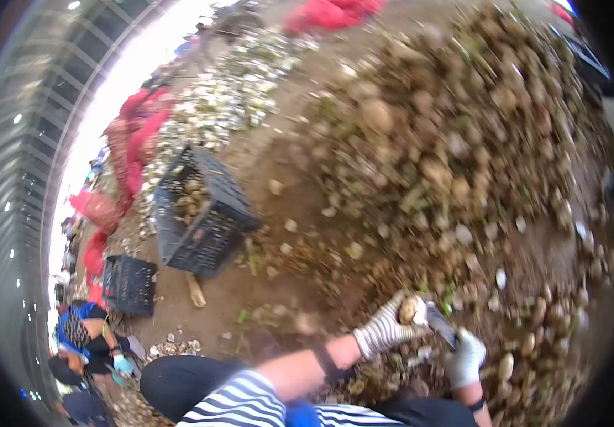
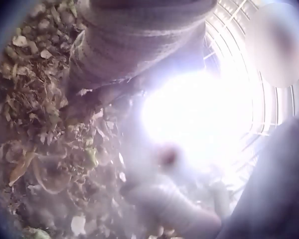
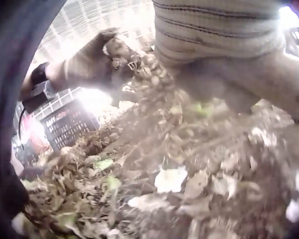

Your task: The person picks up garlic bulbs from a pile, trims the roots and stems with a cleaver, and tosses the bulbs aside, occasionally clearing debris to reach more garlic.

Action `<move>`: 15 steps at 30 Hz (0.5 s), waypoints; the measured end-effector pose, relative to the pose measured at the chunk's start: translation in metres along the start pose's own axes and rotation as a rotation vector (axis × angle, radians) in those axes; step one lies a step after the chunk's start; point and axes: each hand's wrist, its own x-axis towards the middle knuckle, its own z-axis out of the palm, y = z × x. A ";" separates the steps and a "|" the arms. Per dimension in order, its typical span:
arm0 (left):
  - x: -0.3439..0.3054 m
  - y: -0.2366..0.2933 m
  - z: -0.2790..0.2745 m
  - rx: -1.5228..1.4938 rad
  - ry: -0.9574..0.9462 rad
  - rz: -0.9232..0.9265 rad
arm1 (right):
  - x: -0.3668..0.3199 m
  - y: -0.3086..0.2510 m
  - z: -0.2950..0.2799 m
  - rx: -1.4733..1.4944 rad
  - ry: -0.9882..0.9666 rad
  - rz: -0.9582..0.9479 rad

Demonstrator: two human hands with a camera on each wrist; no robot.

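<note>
My left hand [image 1: 385, 329], in a striped knit glove, grips a roundish root vegetable [image 1: 409, 309] with brown skin and a white cut side. In the right wrist view the same vegetable [image 3: 118, 49] sticks out of the gloved fingers. My right hand [image 1: 465, 359], gloved too, holds a knife [image 1: 440, 324]. Its broad grey blade points toward the vegetable and lies right beside its white side. Both hands are over the litter of leaves and peelings. Strong glare washes out much of the left wrist view, where the left glove [image 2: 134, 42] fills the top.
A large heap of brown root vegetables [image 1: 449, 142] rises ahead. A dark plastic crate [image 1: 211, 238] with some vegetables inside stands ahead-left, a second crate [image 1: 129, 285] farther left. White trimmed pieces [image 1: 225, 99] and red net bags [image 1: 136, 142] lie beyond. Another person [image 1: 82, 334] works at left.
</note>
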 end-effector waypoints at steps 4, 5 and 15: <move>0.017 0.007 -0.017 -0.669 -0.029 -0.158 | -0.004 0.038 0.029 0.461 -0.075 0.430; 0.017 0.022 -0.013 -0.630 0.035 -0.167 | -0.009 0.039 0.028 0.649 -0.037 0.528; 0.037 0.028 0.001 -0.732 0.201 0.013 | 0.030 -0.054 -0.034 1.082 -0.135 0.441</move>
